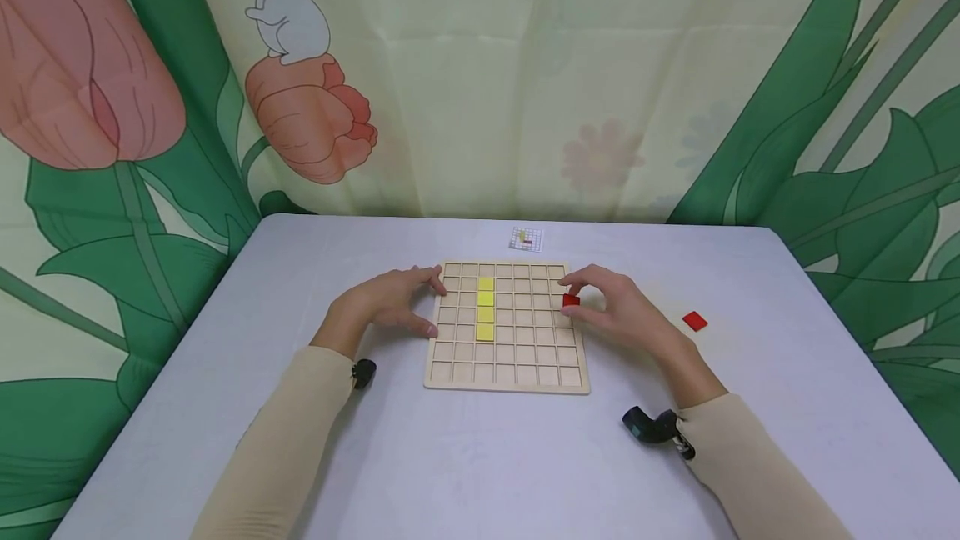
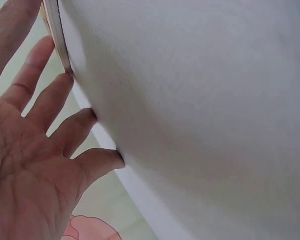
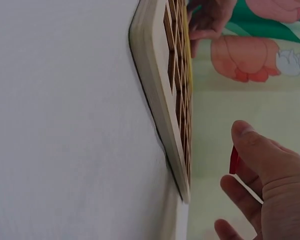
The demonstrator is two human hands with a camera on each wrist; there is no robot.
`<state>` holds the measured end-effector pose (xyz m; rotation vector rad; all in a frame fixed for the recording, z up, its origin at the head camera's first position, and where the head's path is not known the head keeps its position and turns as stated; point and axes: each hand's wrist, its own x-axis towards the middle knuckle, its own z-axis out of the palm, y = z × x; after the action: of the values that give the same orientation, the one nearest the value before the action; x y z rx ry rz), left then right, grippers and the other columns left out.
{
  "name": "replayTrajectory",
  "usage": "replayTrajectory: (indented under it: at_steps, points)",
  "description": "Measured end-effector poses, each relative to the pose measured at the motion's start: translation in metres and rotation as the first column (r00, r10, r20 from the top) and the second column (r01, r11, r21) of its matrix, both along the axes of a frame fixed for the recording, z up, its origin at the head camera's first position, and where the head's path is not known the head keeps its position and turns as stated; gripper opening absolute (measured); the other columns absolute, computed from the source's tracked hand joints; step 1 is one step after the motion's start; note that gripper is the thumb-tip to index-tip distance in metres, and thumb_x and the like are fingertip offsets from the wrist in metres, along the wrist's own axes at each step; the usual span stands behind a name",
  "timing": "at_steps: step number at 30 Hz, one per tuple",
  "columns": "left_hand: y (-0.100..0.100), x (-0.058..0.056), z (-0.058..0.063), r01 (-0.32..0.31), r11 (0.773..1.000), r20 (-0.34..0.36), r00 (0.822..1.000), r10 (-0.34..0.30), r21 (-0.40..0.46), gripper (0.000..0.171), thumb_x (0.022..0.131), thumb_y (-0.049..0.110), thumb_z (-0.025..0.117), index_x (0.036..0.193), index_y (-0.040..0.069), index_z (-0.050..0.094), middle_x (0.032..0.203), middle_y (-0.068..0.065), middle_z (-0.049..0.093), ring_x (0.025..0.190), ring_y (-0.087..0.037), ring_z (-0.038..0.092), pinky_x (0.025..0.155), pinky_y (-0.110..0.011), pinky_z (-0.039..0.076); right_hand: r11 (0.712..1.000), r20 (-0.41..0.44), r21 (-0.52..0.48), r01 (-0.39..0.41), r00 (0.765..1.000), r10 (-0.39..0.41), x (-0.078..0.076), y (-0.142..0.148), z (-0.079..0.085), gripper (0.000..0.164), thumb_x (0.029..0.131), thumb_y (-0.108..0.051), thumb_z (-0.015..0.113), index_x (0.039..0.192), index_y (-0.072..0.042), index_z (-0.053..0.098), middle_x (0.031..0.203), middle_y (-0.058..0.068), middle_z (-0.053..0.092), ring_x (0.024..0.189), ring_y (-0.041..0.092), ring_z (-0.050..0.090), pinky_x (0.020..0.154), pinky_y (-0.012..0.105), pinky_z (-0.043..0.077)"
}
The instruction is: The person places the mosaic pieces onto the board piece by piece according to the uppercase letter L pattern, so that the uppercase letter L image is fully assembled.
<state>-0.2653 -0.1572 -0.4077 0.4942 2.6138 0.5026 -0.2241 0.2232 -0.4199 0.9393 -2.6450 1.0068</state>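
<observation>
A square wooden grid board (image 1: 525, 375) lies flat on the table. Several yellow square tiles (image 1: 486, 299) form one column in its cells, left of centre. Spread fingers of my left hand (image 1: 386, 302) rest against the board's left edge, thumb lower and fingertips near the upper corner; the left wrist view shows the palm (image 2: 30, 165) with nothing in it. Over the board's right edge, my right hand (image 1: 622, 311) pinches a red tile (image 1: 572, 300) between thumb and finger. In the right wrist view this red tile (image 3: 233, 161) is held clear of the board (image 3: 162, 95).
Another red tile (image 1: 695, 321) lies on the table right of my right hand. Behind the board is a small card (image 1: 527, 239) with a printed coloured grid. A printed curtain (image 1: 480, 107) hangs beyond the table's (image 1: 480, 473) far edge.
</observation>
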Motion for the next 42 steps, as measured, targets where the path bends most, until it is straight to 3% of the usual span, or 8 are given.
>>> replayTrajectory:
  at_steps: [12,20,29,42]
  points:
    - [0.003,-0.002,0.0,0.01,1.0,-0.001,1.0,-0.01,0.01,0.067,0.072,0.042,0.094,0.13,0.033,0.061,0.17,0.006,0.026,0.159,-0.03,0.017,0.126,-0.054,0.02,1.0,0.117,0.006,-0.019,0.993,0.018,0.002,-0.034,0.002,0.04,0.09,-0.016,0.081,0.127,-0.009,0.067,0.107,-0.001,0.069,0.106,0.025,0.062,0.1,0.051,0.049]
    - [0.003,-0.002,0.0,0.007,1.0,-0.006,1.0,-0.007,0.002,0.068,0.072,0.043,0.094,0.131,0.034,0.06,0.17,0.005,0.025,0.159,-0.03,0.017,0.126,-0.054,0.02,0.994,0.133,-0.03,-0.104,0.985,0.107,0.001,-0.052,-0.001,0.042,0.088,-0.012,0.083,0.126,-0.006,0.067,0.103,-0.002,0.069,0.107,0.021,0.062,0.101,0.05,0.05]
    - [0.0,0.001,0.002,-0.001,1.0,0.007,1.0,0.001,0.006,0.067,0.074,0.042,0.093,0.131,0.033,0.06,0.17,0.005,0.025,0.159,-0.03,0.016,0.126,-0.055,0.02,0.991,0.176,-0.015,-0.134,0.975,0.135,0.002,-0.066,-0.003,0.046,0.088,-0.017,0.084,0.128,-0.007,0.066,0.104,-0.003,0.067,0.108,0.018,0.059,0.105,0.047,0.049]
    - [-0.002,0.001,0.001,0.016,1.0,0.007,1.0,-0.016,0.019,0.065,0.075,0.044,0.092,0.131,0.033,0.06,0.17,0.004,0.026,0.159,-0.031,0.016,0.126,-0.055,0.021,0.988,0.21,0.047,-0.15,0.968,0.137,0.005,-0.083,-0.009,0.044,0.089,-0.025,0.083,0.127,-0.014,0.066,0.102,-0.005,0.067,0.102,0.017,0.06,0.099,0.041,0.052]
